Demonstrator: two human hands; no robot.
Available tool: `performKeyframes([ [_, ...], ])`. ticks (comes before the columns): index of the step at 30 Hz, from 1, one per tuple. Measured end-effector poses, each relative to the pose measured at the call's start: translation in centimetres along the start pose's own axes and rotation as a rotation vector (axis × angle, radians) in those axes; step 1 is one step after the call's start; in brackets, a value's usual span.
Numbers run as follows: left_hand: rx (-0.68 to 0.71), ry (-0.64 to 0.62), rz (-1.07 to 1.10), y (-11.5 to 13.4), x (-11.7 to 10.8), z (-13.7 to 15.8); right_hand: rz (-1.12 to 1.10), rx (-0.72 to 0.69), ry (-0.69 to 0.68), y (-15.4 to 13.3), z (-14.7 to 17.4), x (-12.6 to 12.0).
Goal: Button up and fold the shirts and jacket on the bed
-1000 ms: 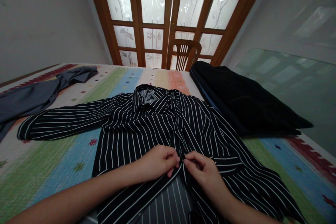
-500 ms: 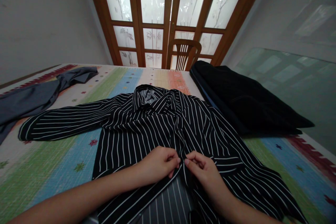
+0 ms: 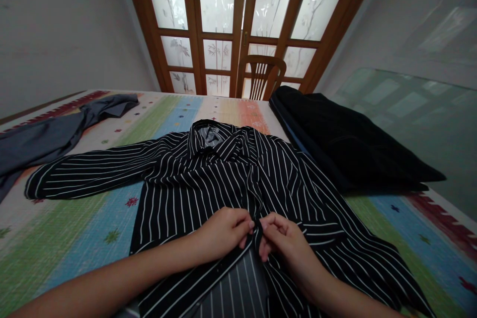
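Striped shirt (image 3: 197, 189): spread at frame centre, its front opening aligned up-frame between the hands
Left hand (image 3: 228, 231): curled, shirt edge pinched
Right hand (image 3: 282, 239): partly curled, facing edge pinched, equally near

Black woven shirt with white stripes (image 3: 194, 189): hem cut off by the bottom edge; button detail near the fingertips of the left hand (image 3: 229, 231) and right hand (image 3: 285, 238) is too small to tell; curled fingers obscure the cloth behind them; both forearms exit at the bottom edge; grey cloth garment (image 3: 37, 141): cut off by the left edge; slat-backed brown wooden chair (image 3: 263, 67): seat hidden; brown wooden doors with frosted panes (image 3: 194, 35): tops cut off.
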State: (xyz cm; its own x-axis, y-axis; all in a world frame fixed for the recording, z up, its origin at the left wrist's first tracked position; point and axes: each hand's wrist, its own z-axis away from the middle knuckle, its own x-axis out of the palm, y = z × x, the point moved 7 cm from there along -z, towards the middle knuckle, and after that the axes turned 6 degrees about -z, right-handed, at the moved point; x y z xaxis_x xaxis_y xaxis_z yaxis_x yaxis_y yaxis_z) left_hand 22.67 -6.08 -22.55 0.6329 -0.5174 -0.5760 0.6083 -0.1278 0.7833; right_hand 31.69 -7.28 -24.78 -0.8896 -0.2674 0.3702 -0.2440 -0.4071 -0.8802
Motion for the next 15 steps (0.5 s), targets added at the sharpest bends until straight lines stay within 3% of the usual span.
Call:
performKeyframes([
  [8,-0.011,-0.067,0.078,-0.11,0.4,-0.07,0.112,-0.041,0.008,0.0,-0.42,-0.09],
  [15,0.021,-0.085,0.062,0.43,0.42,0.38,0.48,-0.149,0.025,-0.79,0.02,-0.19],
])
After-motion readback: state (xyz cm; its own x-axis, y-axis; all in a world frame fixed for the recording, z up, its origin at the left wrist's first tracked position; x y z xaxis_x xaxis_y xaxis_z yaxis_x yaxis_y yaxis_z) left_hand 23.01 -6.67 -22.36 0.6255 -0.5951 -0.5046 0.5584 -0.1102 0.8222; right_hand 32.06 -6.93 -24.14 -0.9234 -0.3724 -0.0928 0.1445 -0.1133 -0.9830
